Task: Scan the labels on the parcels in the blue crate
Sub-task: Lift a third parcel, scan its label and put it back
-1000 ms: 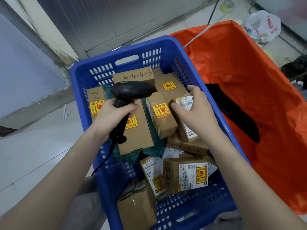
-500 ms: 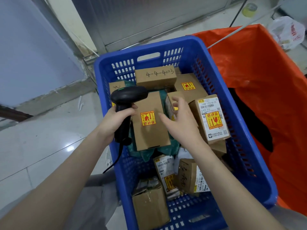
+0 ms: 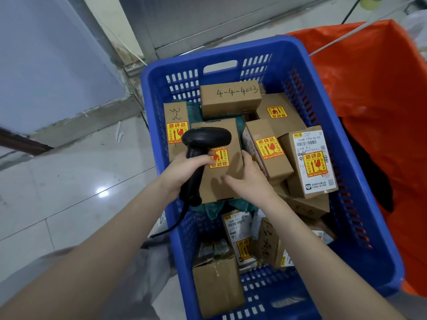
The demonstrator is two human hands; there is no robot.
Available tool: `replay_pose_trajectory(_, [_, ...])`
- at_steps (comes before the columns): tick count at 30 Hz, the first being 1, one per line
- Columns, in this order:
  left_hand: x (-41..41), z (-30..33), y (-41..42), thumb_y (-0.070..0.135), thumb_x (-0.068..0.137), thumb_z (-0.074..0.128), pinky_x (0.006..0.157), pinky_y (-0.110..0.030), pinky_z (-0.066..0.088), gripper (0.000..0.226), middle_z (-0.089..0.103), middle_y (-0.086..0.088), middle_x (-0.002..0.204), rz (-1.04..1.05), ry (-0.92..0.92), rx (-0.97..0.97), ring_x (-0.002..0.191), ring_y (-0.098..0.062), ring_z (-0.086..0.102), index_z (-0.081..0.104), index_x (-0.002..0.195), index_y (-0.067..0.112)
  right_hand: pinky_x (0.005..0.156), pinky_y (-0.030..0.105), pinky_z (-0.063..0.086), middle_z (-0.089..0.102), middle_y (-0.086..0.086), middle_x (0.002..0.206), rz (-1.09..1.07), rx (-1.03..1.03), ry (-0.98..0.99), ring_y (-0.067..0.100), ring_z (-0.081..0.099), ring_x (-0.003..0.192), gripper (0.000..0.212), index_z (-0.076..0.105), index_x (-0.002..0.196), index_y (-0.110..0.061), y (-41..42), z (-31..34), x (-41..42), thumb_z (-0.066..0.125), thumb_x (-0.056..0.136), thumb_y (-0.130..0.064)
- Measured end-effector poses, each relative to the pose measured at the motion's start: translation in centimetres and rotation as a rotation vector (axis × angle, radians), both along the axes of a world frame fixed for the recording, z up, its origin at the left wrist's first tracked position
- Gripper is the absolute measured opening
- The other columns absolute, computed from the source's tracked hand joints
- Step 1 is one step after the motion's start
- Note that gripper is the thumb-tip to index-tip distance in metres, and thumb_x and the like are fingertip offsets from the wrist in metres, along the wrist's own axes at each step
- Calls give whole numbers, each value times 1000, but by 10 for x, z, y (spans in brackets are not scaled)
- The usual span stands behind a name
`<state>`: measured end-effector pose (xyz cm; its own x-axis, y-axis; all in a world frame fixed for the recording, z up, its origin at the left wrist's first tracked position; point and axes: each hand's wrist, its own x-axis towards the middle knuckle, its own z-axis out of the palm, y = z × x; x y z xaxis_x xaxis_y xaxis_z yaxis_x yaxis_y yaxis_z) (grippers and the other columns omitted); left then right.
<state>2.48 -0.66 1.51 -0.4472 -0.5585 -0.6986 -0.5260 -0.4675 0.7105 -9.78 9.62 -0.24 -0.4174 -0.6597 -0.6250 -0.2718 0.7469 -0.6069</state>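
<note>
The blue crate holds several brown cardboard parcels, most with yellow-and-red fragile stickers. My left hand grips a black corded barcode scanner, whose head hovers over the upper left of the middle parcel. My right hand clasps that parcel's right edge, thumb on its top face. A parcel with a white shipping label lies face up at the crate's right side. A box marked 4-4-4003 sits at the far end.
An orange bag stands open right of the crate with a dark item inside. Glossy floor tiles lie to the left, and a grey wall and metal frame stand behind. More parcels fill the crate's near end.
My right hand let go of the white-labelled parcel, which now lies label-up at the right, and moved left onto the middle parcel. The scanner stays in my left hand.
</note>
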Motion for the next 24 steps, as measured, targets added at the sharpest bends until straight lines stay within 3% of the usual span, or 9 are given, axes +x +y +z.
replay_pose_trajectory(5, [-3,0,0,24,85,64,89,-33,41,20,60,2,108,-30,-5,11,109,-19,51,64,104,27,108,39,33,25,7,157,-33,32,-28,28,29,142,91,2,152,-20,-2,-10,0,63,86,-32])
replay_pose_trajectory(10, [-3,-1,4,25,85,63,99,-37,39,22,58,5,110,-76,-12,19,115,-20,49,64,107,27,107,40,35,29,11,155,-140,83,-120,31,33,140,91,-3,152,-17,-1,-15,1,61,89,-31])
replay_pose_trajectory(17, [-3,7,-1,24,84,65,102,-40,40,10,61,2,104,-35,-5,-35,111,-21,52,62,91,32,102,42,43,43,11,143,-181,32,-94,29,45,128,79,14,146,-15,1,-11,-3,64,86,-29])
replay_pose_trajectory(20, [-3,15,-9,26,82,67,105,-47,39,12,64,2,106,-22,32,-74,112,-21,54,66,92,32,99,37,43,39,8,144,-176,-44,-64,24,45,125,71,23,140,-19,3,-1,-4,66,84,-28])
replay_pose_trajectory(24, [-5,25,-17,28,78,69,103,-45,42,11,63,4,100,2,77,-95,108,-20,55,67,87,32,92,30,41,28,5,142,-153,-190,-10,18,42,117,62,28,138,-24,4,23,-8,64,87,-24])
